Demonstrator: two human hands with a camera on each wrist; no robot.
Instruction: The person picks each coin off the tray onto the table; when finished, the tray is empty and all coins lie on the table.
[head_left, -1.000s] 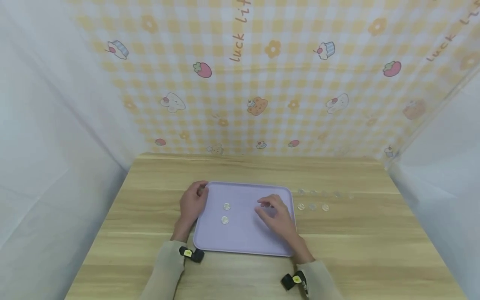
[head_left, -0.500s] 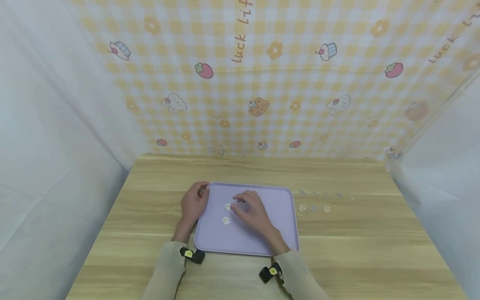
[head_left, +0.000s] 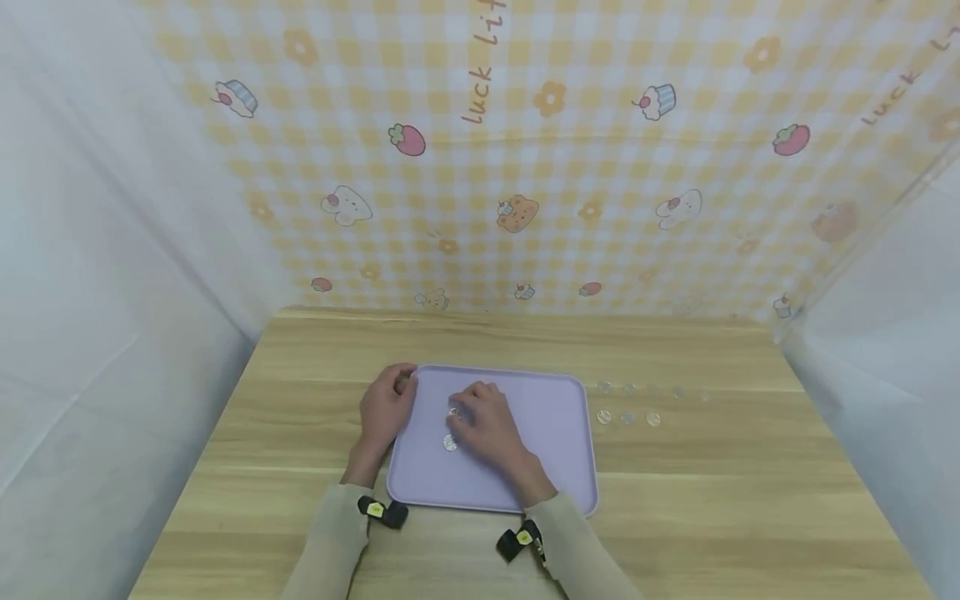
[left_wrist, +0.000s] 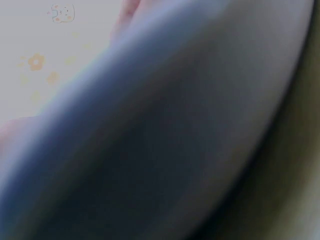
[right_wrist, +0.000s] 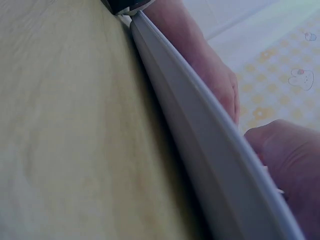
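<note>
A lilac tray (head_left: 502, 483) lies on the table with two small, round, silvery coin-like discs on its left half. My left hand (head_left: 386, 407) grips the tray's left rim near the far corner, thumb along the edge. Over the tray, my right hand (head_left: 486, 421) has its thumb and fingers spread apart around the far disc (head_left: 453, 412), fingertips right at it. The nearer disc (head_left: 450, 442) lies just below the right thumb. In the right wrist view, the tray wall (right_wrist: 200, 125) hides most of the right fingertips; part of the thumb (right_wrist: 292, 160) shows above it.
To the right of the tray, several similar discs lie in two rows on the wooden table (head_left: 712, 492); one is a clear-looking disc (head_left: 603, 417). A yellow checked cloth (head_left: 480, 167) hangs behind the table, with white sheets at both sides.
My right hand has moved left across the tray, from its right side to the far disc. The left hand stays at the rim, and the discs lie where they were.
</note>
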